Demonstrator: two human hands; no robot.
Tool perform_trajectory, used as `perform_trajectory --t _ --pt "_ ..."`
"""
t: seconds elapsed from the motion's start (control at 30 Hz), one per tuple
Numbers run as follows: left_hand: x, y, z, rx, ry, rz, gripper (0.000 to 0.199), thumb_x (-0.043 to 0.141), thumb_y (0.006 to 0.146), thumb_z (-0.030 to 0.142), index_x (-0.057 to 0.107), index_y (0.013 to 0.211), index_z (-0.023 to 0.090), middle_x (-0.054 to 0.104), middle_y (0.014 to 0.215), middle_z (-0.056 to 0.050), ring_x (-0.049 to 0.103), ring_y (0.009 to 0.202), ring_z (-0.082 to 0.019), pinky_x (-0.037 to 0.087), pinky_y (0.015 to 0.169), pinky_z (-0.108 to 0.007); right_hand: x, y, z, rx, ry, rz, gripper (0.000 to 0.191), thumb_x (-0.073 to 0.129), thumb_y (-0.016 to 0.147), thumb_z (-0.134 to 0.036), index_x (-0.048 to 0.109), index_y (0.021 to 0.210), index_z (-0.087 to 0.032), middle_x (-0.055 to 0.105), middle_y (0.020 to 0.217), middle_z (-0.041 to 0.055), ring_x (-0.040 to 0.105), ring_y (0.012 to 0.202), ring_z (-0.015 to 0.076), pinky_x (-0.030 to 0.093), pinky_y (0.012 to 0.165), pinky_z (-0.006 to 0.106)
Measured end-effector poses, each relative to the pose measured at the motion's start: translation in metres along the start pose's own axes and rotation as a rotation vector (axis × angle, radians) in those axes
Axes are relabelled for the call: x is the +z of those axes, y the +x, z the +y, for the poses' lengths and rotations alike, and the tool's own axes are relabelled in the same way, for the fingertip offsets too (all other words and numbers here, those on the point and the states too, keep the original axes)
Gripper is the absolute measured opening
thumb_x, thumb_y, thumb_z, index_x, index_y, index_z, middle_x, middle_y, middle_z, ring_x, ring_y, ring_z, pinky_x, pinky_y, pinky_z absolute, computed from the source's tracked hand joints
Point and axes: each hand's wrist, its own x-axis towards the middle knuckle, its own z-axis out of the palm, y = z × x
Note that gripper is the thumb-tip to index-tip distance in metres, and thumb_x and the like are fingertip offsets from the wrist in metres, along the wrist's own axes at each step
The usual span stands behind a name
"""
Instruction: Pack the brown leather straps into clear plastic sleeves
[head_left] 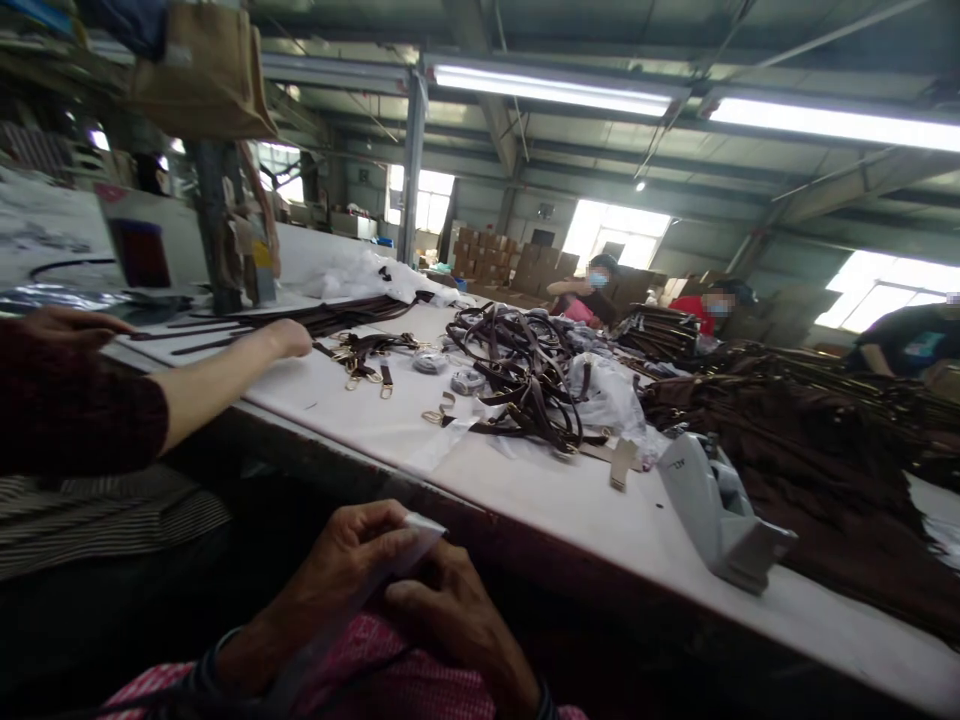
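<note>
Low in the view, my left hand [345, 565] and my right hand [457, 620] both grip a strip of white translucent plastic sleeve [409, 555], just below the white table's near edge [525, 490]. A pink checked cloth [367, 655] lies under my hands. On the table, a tangle of dark brown leather straps with brass buckles [517, 370] lies beyond my hands, out of reach of neither touching them. Shorter straps with brass clasps [367, 355] lie to its left.
A co-worker's arm in a dark red sleeve [217, 385] reaches over the table from the left. A grey plastic dispenser [712, 505] stands near the edge, beside a heap of brown material [787, 470]. Other masked workers and stacked cartons [480, 250] stand beyond.
</note>
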Motion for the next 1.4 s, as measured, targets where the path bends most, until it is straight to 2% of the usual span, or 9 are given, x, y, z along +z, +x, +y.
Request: perform_trajectory --t 0.17,0.27,0.37,0.53,0.67,0.8,0.93,1.2,1.4 --pt "-0.005 -0.004 0.006 0.21 0.319 0.004 0.024 0.073 0.089 0.042 0.082 0.077 0.023 0.075 0.112 -0.007 0.066 0.106 -0.027 0.048 0.096 -0.032 -0.015 0.007 0.002 -0.012 0.125 0.095 0.028 0.071 0.092 -0.043 0.079 0.09 -0.016 0.061 0.074 0.0001 0.044 0.064 0.0122 0.033 0.058 0.024" --pt "-0.011 -0.006 -0.004 0.192 0.381 -0.045 0.025 0.07 0.091 0.042 0.08 0.078 0.022 0.074 0.105 -0.006 0.066 0.101 -0.026 0.048 0.091 -0.03 -0.02 0.011 0.015 0.036 0.238 0.204 0.029 0.075 0.089 -0.043 0.079 0.092 -0.014 0.05 0.063 -0.0028 0.032 0.056 0.0093 0.024 0.052 0.024" --pt "-0.015 -0.008 -0.01 0.094 0.419 -0.065 0.029 0.065 0.093 0.044 0.078 0.083 0.02 0.072 0.089 -0.005 0.065 0.088 -0.024 0.048 0.08 -0.03 -0.02 0.013 0.016 0.002 0.252 0.245 0.025 0.08 0.084 -0.037 0.075 0.076 -0.014 0.041 0.056 -0.0053 0.027 0.053 0.0084 0.021 0.051 0.025" --pt "-0.009 0.002 -0.009 -0.041 0.273 -0.141 0.03 0.075 0.084 0.046 0.076 0.1 0.02 0.075 0.095 -0.002 0.066 0.093 -0.025 0.049 0.081 -0.03 -0.013 0.013 0.004 -0.021 0.149 0.289 0.017 0.08 0.08 -0.029 0.078 0.071 -0.015 0.06 0.06 -0.0006 0.046 0.058 0.0116 0.038 0.058 0.025" --pt "0.004 0.022 -0.021 -0.051 0.11 -0.083 0.039 0.084 0.069 0.052 0.065 0.076 0.018 0.064 0.068 0.002 0.056 0.066 -0.017 0.043 0.061 -0.025 -0.007 0.017 0.001 -0.08 0.027 0.395 0.013 0.08 0.075 -0.025 0.078 0.067 -0.016 0.068 0.065 0.0014 0.058 0.066 0.016 0.046 0.067 0.027" --pt "0.014 0.036 -0.027 -0.126 -0.005 -0.093 0.051 0.088 0.065 0.054 0.05 0.065 0.02 0.051 0.053 0.006 0.04 0.051 -0.011 0.029 0.051 -0.023 -0.01 0.021 -0.001 -0.103 0.034 0.414 0.018 0.08 0.071 -0.026 0.07 0.059 -0.016 0.066 0.057 0.0004 0.058 0.056 0.0157 0.046 0.06 0.027" --pt "0.021 0.042 -0.024 -0.13 -0.066 -0.148 0.053 0.087 0.068 0.058 0.052 0.063 0.018 0.052 0.055 0.004 0.04 0.053 -0.011 0.027 0.052 -0.023 -0.022 0.025 -0.004 -0.065 0.016 0.394 0.026 0.083 0.069 -0.029 0.064 0.058 -0.016 0.064 0.054 -0.0005 0.055 0.053 0.0145 0.042 0.055 0.025" --pt "0.03 0.06 -0.013 -0.085 0.001 -0.278 0.053 0.074 0.079 0.067 0.059 0.073 0.016 0.045 0.062 0.005 0.036 0.058 -0.011 0.028 0.053 -0.023 -0.054 0.041 -0.014 0.01 -0.141 0.353 0.042 0.089 0.065 -0.043 0.058 0.059 -0.016 0.056 0.054 -0.0032 0.047 0.052 0.0105 0.034 0.05 0.023" --pt "0.037 0.078 -0.01 0.022 0.024 -0.219 0.04 0.07 0.083 0.055 0.068 0.079 0.015 0.059 0.068 0.001 0.048 0.063 -0.015 0.036 0.057 -0.024 -0.08 0.058 -0.036 -0.103 -0.394 0.375 0.044 0.086 0.071 -0.043 0.055 0.055 -0.017 0.047 0.054 -0.0053 0.041 0.056 0.0104 0.032 0.052 0.024"
